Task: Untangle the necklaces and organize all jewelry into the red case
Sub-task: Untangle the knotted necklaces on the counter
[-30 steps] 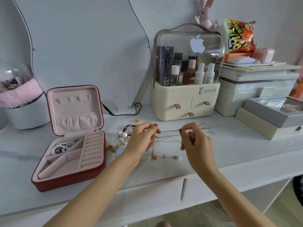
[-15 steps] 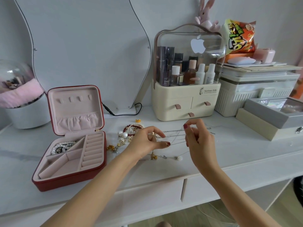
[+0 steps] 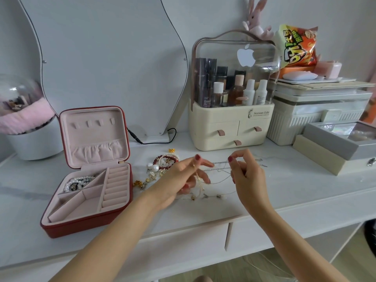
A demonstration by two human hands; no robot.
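I am looking at a dressing table in someone's home, likely a bedroom. A wavy-edged vanity mirror (image 3: pixel 101 64) leans against the wall behind the white surface (image 3: pixel 284 192). Beside it stands a cream cosmetics organizer (image 3: pixel 232 123) with a clear dome over bottles and small drawers below. A plush rabbit (image 3: pixel 257 21) and a snack bag (image 3: pixel 298 47) sit on top of stacked storage boxes (image 3: pixel 317 112), and a red jewelry case (image 3: pixel 89 222) lies open at left.

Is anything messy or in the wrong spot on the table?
Yes. Thin necklaces are tangled between the left hand and right hand. Bracelets and earrings lie scattered on the tabletop beside the open red case, not inside.
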